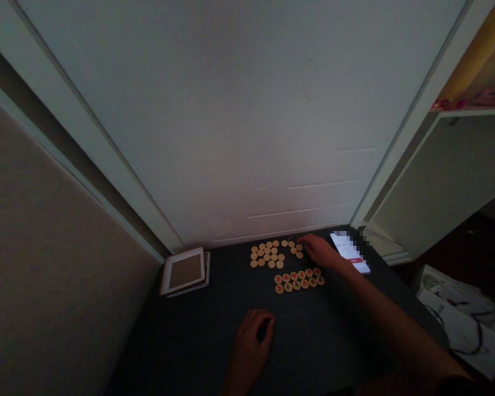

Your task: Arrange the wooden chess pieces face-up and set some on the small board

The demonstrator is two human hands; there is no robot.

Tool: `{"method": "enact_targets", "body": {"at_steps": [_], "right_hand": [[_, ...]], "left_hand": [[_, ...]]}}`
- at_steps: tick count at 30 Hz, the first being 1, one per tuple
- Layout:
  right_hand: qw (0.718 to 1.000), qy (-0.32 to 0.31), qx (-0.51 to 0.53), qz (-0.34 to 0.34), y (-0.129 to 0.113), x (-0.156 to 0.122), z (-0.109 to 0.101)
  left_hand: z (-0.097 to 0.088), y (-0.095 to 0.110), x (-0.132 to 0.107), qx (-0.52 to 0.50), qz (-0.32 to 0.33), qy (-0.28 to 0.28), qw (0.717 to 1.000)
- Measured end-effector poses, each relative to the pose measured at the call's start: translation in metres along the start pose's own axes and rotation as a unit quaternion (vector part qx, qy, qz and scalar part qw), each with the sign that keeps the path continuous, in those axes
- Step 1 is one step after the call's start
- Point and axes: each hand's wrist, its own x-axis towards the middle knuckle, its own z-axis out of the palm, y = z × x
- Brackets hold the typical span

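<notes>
Head view: R hand (318, 250) is at the right end of the plain discs (267, 257), by the tabletop's (214, 308) back edge; fingertips low, can't tell if its grip has a disc or how wide it is. L hand (249, 333), nearer the front edge, is loosely curled w/ a gap, nothing seen in it. Marked discs (288, 287) sit in 2 rows, toward the right edge.

Risks, prob.: R wrist/forearm dipping could skew the rows' right end; fingertips could nudge loose discs to the back edge; R forearm could bump the phone (346, 250) near the back-right corner.
</notes>
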Motion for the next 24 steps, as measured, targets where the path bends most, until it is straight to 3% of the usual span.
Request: {"method": "enact_targets", "body": {"at_steps": [6,15,20,24], "right_hand": [[0.997,-0.057,-0.033,-0.046,0.02,0.018,0.009],[0.998,-0.041,-0.023,-0.043,0.029,0.009,0.01],[1.0,0.019,0.016,-0.013,0.013,-0.003,-0.005],[0.996,0.047,0.07,0.006,-0.024,-0.041,-0.012]], "left_hand": [[0.002,-0.003,-0.002,0.004,-0.001,0.005,1.0],[0.002,-0.003,0.0,0.0,0.004,0.018,1.0],[0.002,-0.003,-0.001,-0.005,0.002,0.018,1.0],[0.003,-0.006,-0.001,-0.004,0.004,0.02,1.0]]}}
